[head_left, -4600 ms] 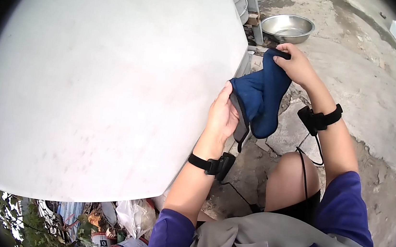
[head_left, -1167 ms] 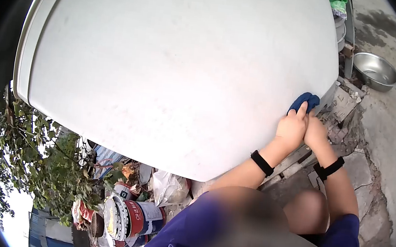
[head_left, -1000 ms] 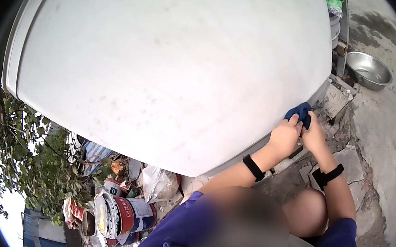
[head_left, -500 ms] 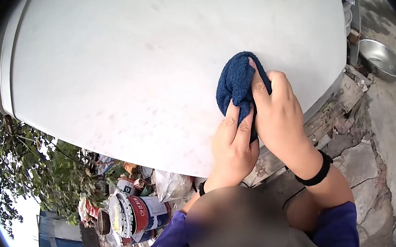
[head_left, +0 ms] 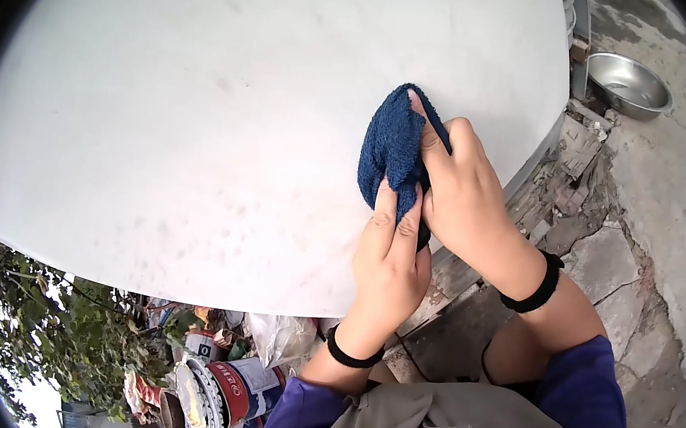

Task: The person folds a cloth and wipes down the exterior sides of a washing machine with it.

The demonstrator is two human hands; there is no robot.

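Your left hand (head_left: 391, 261) and right hand (head_left: 469, 194) are both closed on the blue cloth (head_left: 390, 144), the left with two fingers laid along its lower end, the right with the thumb stretched up over it and the other fingers curled at its side. The cloth is bunched in front of the white panel (head_left: 169, 120), towards its right edge; you cannot tell from this angle whether it touches the surface. Dark specks (head_left: 157, 232) mark the panel near its lower edge. Past the panel's upper right corner, a metal basin (head_left: 628, 87) rests on the concrete, its mouth facing up; the inside shows shiny metal, and whether any water lies in it cannot be told. Below the panel's lower edge you have the other containers: a red and blue bucket (head_left: 245, 392) with a pale crimped rim and yellow stains at its top, its contents unclear; a smaller tin (head_left: 200, 343) beyond it, partly hidden; and a brown pot (head_left: 171, 413) just beside the bucket, its inside unreadable. A clear bag (head_left: 280, 339) lies between the panel's edge and the bucket; what it holds is too indistinct to name. Leaves (head_left: 79, 337) crowd the panel's lower left.
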